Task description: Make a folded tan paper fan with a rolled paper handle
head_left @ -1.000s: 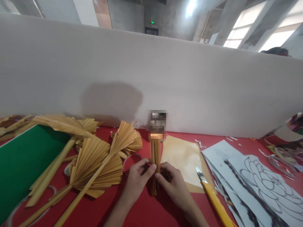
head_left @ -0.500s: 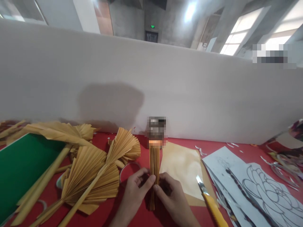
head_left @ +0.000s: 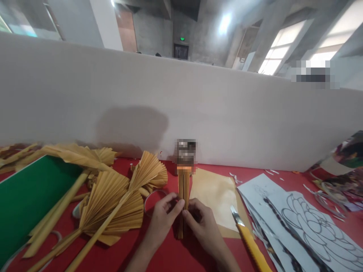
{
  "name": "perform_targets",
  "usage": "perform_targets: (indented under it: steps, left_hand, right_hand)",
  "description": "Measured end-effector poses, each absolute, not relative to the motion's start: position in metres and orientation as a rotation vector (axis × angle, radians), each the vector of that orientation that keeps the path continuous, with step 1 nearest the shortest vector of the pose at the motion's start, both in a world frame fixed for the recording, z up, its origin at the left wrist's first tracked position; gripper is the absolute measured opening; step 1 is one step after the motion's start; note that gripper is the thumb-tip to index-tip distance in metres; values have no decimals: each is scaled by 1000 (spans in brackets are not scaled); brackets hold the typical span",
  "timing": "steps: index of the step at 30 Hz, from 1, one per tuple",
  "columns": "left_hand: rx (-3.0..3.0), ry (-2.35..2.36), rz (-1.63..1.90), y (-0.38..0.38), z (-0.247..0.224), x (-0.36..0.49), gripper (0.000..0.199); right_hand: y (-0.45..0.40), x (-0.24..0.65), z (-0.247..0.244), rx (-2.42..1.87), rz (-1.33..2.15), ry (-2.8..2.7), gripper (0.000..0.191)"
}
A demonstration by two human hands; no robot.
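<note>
A narrow bundle of pleated tan paper (head_left: 183, 187) stands lengthwise in front of me, folded together like a closed fan. My left hand (head_left: 167, 213) pinches it at mid-length from the left, thumb on the near face. From the right, my right hand (head_left: 202, 217) grips the same spot, its thumb just below the left one. The lower end of the folds shows beneath my fingers, slightly spread. Blurred pixels cover whatever lies at the upper end.
Opened pleated paper fans (head_left: 113, 200) with rolled stems lie left, by a green board (head_left: 36, 200). On the right are tan paper sheets (head_left: 212, 196), a yellow utility knife (head_left: 249, 241) with its blade out, and flower line drawings (head_left: 314, 223). A white partition (head_left: 227, 117) stands behind.
The view has tilted and shifted slightly, so the table things on the right appear further left. Both hands keep their hold on the pleated paper, with little other movement.
</note>
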State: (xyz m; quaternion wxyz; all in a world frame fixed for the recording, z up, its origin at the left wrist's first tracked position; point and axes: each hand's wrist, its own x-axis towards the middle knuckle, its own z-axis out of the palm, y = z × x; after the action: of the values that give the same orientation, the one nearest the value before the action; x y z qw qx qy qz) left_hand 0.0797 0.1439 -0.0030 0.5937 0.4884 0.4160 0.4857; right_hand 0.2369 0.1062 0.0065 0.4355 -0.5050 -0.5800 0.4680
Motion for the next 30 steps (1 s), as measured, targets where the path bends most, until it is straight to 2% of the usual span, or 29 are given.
perform_targets:
  steps: [7,14,25,30]
  left_hand:
    - [1094,913,1098,149,-9,78,35]
    - [1167,885,1024,149,-10,74,38]
    - [1132,900,1014,147,-7,74,42]
    - [1134,865,978,147,-3,72,37]
  right_hand:
    - [106,236,7,-1217,1200,-1420,37]
    - [107,238,6,-1232,1178,-1419,46]
    - [110,241,1,-1234,1192,-1421,45]
    - [108,240,4,-1243,1210,-1387,46]
